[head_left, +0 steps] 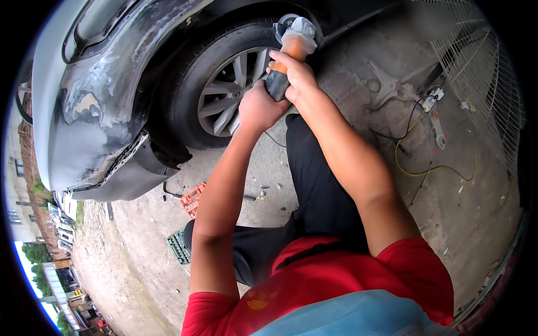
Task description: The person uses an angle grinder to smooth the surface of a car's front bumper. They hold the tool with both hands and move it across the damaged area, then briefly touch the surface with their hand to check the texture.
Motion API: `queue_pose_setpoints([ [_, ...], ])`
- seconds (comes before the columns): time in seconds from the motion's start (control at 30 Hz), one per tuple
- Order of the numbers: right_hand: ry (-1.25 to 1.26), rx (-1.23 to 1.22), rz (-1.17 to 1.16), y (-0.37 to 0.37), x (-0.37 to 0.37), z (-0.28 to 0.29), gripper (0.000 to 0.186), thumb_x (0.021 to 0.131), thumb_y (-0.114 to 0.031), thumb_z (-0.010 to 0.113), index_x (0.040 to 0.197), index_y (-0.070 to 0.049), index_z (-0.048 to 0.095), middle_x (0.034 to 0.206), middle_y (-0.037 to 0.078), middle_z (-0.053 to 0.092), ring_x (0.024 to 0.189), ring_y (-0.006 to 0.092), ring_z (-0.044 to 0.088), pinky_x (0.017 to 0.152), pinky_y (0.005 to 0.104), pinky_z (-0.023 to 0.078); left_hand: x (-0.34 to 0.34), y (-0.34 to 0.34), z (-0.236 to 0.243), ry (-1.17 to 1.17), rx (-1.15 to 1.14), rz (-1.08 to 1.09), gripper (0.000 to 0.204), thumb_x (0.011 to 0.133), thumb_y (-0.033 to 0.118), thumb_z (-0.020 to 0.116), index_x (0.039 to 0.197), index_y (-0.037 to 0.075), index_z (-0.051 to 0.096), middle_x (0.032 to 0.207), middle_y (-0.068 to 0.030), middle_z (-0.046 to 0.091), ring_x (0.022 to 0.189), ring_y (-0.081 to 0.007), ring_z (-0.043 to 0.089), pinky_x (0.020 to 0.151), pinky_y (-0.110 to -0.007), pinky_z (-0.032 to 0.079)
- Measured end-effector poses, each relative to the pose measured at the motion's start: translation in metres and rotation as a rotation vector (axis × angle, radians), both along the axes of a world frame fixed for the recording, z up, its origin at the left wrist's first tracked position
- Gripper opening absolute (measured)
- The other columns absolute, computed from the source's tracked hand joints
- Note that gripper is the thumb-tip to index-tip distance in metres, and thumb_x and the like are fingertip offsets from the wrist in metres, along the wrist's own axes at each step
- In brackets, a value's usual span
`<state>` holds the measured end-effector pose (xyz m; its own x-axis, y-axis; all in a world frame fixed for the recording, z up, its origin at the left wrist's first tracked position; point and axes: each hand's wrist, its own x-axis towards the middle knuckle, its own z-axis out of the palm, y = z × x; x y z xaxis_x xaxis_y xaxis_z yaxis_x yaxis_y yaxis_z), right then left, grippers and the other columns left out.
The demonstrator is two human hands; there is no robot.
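Left: grey car body panel with whitish, sanded-looking patches (103, 106) is being left well apart from the tool. Next, silver-spoked wheel with black rubber tyre (240, 70) is being partly covered by tool and hands; tyre probably worth shielding, as a slip could score it.

Centre: bare left hand (261, 106) is being closed round the black rear end of the tool. Thin dark cord (274, 139) is showing below; its attachment can't be told. Orange-and-black angle grinder with grey metal head (294, 48) is being held in front of the wheel's upper right. For a clean pass, light, even pressure is being judged right: short strokes, no dwelling on one spot, dust thrown away from the legs.

Bare right hand (302, 77) is being wrapped round the orange barrel, ahead of the left. Fingers are being placed fairly near the head; further back might be safer. Dark car bodywork (343, 14) is sitting just beside the head; disc contact can't be told.

Axis: grinder's long axis is being angled up the view and slightly right. Head is being pointed away from the wearer, rear end back toward the wearer's knee.

Far right: loose yellow cord (412, 175) is being left on the concrete floor; best kept clear.
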<state>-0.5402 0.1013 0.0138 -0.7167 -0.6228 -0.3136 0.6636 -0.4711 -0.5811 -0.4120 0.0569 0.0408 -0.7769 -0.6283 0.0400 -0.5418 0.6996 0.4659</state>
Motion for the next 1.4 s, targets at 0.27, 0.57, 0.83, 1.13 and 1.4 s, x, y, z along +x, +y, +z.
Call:
queue_pose_setpoints([
  [0.27,0.048,0.046,0.011,-0.007,-0.021,-0.012,0.034,0.081,-0.012,0.089,0.104,0.0,0.067,0.09,0.012,0.072,0.078,0.0252,0.071,0.073,0.0417,0.061,-0.022,-0.001,-0.021,0.053,-0.015,0.054,0.075,0.073,0.051,0.087,0.117,-0.006,0.065,0.101,-0.0306,0.076,0.1,-0.0456,0.075,0.09,-0.051,0.059],
  [0.57,0.079,0.034,0.009,-0.017,-0.028,-0.014,0.034,0.081,-0.011,0.087,0.105,0.003,0.067,0.094,0.014,0.072,0.083,0.0263,0.072,0.077,0.0435,0.061,-0.032,-0.009,-0.022,0.04,0.002,0.081,0.075,0.074,0.054,0.086,0.117,-0.005,0.066,0.101,-0.0292,0.077,0.1,-0.0451,0.075,0.09,-0.051,0.059],
  [0.83,0.114,0.037,0.003,-0.011,-0.034,-0.012,0.033,0.081,-0.013,0.087,0.104,0.003,0.068,0.095,0.014,0.073,0.084,0.0266,0.073,0.079,0.0431,0.061,-0.039,-0.008,-0.022,0.059,-0.003,0.071,0.076,0.075,0.054,0.085,0.118,-0.005,0.064,0.1,-0.0293,0.076,0.101,-0.0455,0.075,0.09,-0.052,0.059],
  [1.13,0.103,0.05,0.002,-0.009,-0.036,-0.01,0.034,0.08,-0.012,0.088,0.104,0.004,0.068,0.094,0.014,0.073,0.084,0.0264,0.073,0.079,0.0422,0.061,-0.041,-0.007,-0.025,0.033,-0.027,0.056,0.072,0.076,0.05,0.085,0.118,-0.003,0.063,0.101,-0.0251,0.077,0.098,-0.0413,0.077,0.087,-0.05,0.06],
  [1.4,0.134,0.06,-0.003,-0.009,-0.034,-0.01,0.034,0.081,-0.012,0.087,0.104,0.004,0.068,0.093,0.013,0.073,0.083,0.0257,0.073,0.079,0.0417,0.061,-0.039,-0.005,-0.023,0.035,-0.012,0.056,0.075,0.076,0.051,0.085,0.12,-0.004,0.062,0.101,-0.0252,0.077,0.098,-0.0413,0.076,0.088,-0.05,0.06],
])
